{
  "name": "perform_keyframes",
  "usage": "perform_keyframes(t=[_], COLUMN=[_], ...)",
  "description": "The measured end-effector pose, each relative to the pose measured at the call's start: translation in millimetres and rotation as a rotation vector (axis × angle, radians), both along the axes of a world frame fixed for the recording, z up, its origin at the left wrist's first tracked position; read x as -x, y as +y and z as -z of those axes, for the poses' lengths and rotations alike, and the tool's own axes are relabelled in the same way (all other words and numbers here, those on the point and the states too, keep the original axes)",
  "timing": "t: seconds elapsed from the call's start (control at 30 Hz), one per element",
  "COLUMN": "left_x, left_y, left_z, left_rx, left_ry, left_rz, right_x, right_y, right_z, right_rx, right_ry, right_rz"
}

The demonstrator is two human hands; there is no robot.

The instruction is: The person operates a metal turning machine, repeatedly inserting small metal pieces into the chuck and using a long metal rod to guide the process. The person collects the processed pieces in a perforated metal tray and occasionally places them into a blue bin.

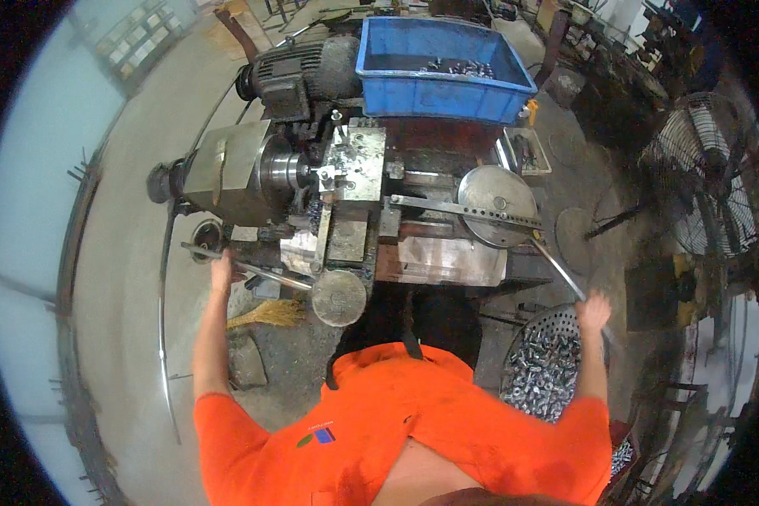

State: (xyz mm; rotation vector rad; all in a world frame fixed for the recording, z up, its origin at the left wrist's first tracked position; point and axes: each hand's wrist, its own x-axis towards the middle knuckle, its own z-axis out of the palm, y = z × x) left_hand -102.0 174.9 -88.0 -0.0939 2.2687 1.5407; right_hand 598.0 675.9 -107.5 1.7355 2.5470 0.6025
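At 9 o'clock in the view, the left hand [222, 271] is wrapped around the left metal rod [274, 274]; the rod crosses the curled fingers, its short end poking out toward 10 o'clock, its long end running toward 4 o'clock to a small round disc [339, 298]; a straw broom [268, 314] lies at 4 o'clock from this hand; in the middle sits a big, dirty machine [358, 175]; between 12 and 1 o'clock is a blue bin [447, 97] with shiny bits [472, 67] inside; a big round plate [491, 184] is at 2 o'clock; a basket with holes [561, 322], full of metal pieces [544, 371], is at 7 o'clock from the right hand [594, 310]; the right metal rod [558, 268] slants from the plate down to that hand, whose fingers are clamped around its lower end.
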Motion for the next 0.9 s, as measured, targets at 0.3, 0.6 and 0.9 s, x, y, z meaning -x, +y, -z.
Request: perform_keyframes(t=[0.3, 0.6, 0.9], left_x=[7.7, -17.6, -47.1], left_y=[-58.0, -32.7, -10.7], left_z=[24.0, 80.6, 187.0], left_rx=[-0.3, 1.127, 0.738], left_ry=[0.013, 0.553, 0.377], left_rz=[-0.083, 0.843, 0.192], right_x=[134.1, 146.5, 182.9], right_y=[-26.9, -135.4, -137.9], right_z=[-31.0, -33.7, -44.9], right_rx=[-0.024, 0.357, 0.473], right_ry=[0.434, 0.693, 0.784], right_rz=[-0.059, -0.093, -0.317])
